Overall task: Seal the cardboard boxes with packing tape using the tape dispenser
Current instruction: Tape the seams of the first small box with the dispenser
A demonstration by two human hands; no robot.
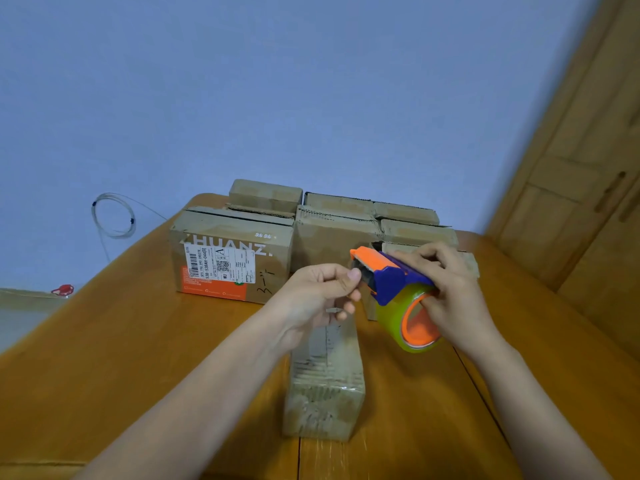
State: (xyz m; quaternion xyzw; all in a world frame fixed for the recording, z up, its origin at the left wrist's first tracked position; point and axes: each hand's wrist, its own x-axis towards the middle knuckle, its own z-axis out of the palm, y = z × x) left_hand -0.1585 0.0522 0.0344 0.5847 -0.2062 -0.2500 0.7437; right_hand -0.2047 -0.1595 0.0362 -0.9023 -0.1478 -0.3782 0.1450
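A small cardboard box (325, 386) stands on the wooden table (138, 341) in front of me, partly under my hands. My right hand (446, 292) grips a blue and orange tape dispenser (391, 275) loaded with a clear tape roll (398, 323), held above the box's far end. My left hand (322, 289) pinches at the dispenser's orange front, thumb and fingers curled at the tape's end; the tape itself is too clear to make out there.
Several cardboard boxes are grouped at the table's far side, the biggest a labelled box (232, 258) on the left. A wooden door (571, 188) stands at the right. A coiled wire (114, 216) hangs on the blue wall.
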